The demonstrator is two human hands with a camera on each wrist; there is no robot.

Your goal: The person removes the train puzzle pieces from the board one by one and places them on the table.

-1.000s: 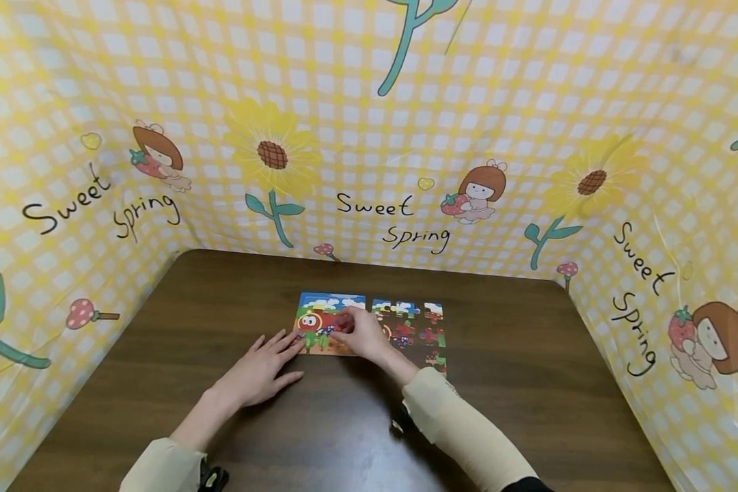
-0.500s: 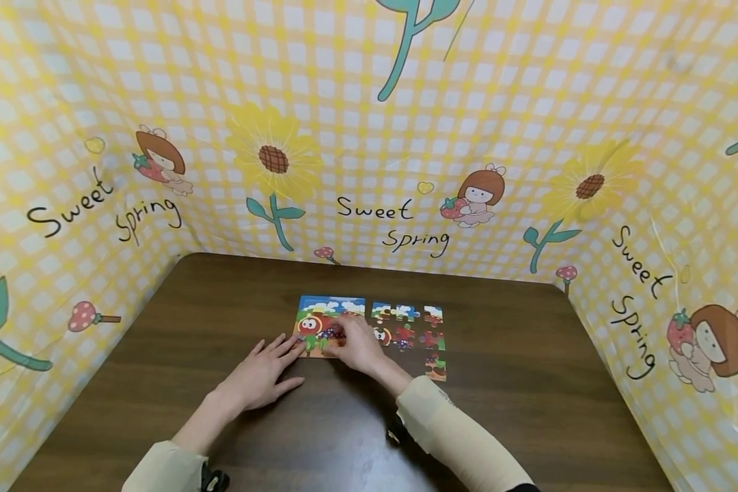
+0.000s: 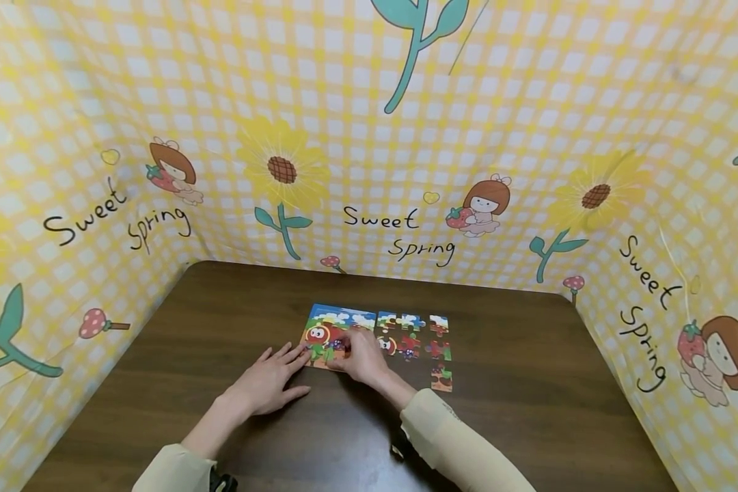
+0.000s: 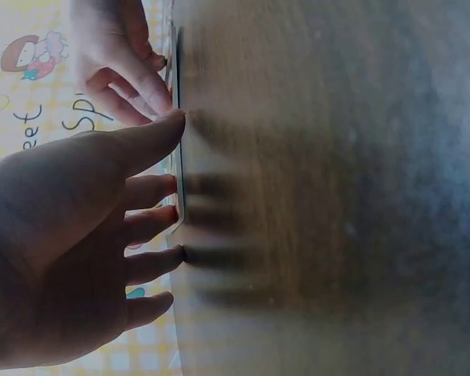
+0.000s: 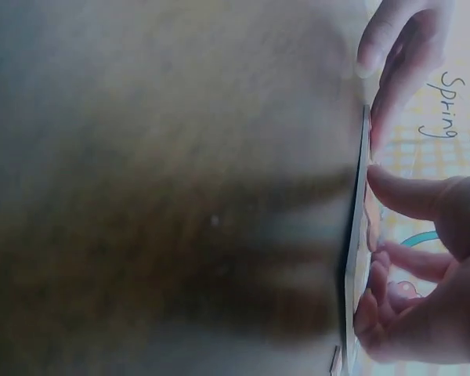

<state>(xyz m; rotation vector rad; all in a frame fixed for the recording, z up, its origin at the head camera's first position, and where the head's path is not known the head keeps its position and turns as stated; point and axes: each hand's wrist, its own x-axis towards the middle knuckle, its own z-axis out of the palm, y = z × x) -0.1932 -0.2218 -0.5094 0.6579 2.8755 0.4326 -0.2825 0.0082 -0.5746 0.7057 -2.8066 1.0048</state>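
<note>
A colourful cartoon jigsaw puzzle [image 3: 344, 317] lies flat on the brown table. The left hand [image 3: 266, 384] is spread beside it, its straight fingertips resting on the puzzle's left edge and the table. Over the puzzle's lower right part, the right hand [image 3: 364, 359] curls its thumb and fingers down. In the right wrist view its thumb and forefinger pinch a puzzle piece [image 5: 371, 222] at the puzzle's surface; the hand hides much of this piece from above. The left wrist view shows the puzzle's thin edge [image 4: 179, 172] under the left fingertips.
Loose puzzle pieces [image 3: 411, 346] lie in a group to the right of the puzzle, some touching one another. A single piece [image 3: 441, 377] sits nearest the person. Yellow checked cloth [image 3: 369, 171] hangs around the table's back and sides.
The right hand has moved slightly toward the person and to the left over the puzzle, fingers staying curled. The left hand keeps its place. The head view has tilted up a little.
</note>
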